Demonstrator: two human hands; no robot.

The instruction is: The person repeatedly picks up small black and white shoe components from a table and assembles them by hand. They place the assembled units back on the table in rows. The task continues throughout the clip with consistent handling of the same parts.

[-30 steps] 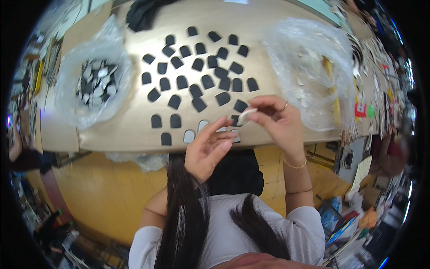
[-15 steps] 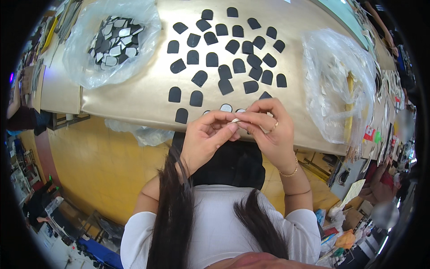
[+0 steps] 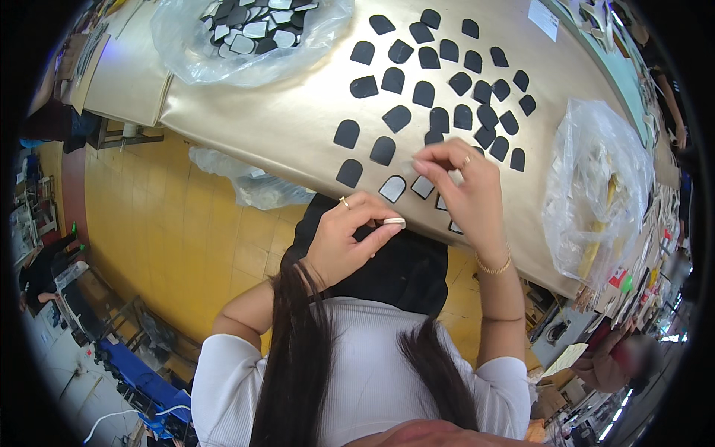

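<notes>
My left hand (image 3: 348, 232) pinches a short stack of thin white pieces (image 3: 395, 222) by its edge, just off the table's front edge. Up and to the right, my right hand (image 3: 463, 182) hovers over the tabletop with thumb and fingertips together; a small pale blur shows at the tips, too smeared to name. Under and beside that hand lies a row of black-rimmed, white-faced arch-shaped pieces, one of them (image 3: 392, 188) in full view and others partly covered by my fingers. Several plain black arch-shaped pieces (image 3: 383, 150) lie spread beyond, a few overlapping.
A clear plastic bag (image 3: 175, 45) full of black and white pieces stands open at the far left of the gold-covered table (image 3: 246, 134). Another clear bag (image 3: 588, 171) lies on the right. Crumpled plastic (image 3: 257, 179) hangs below the front edge.
My hands, together at the white piece before, are now apart. The right has moved out over the row of white-faced pieces; the left keeps the white stack. The whole view has shifted.
</notes>
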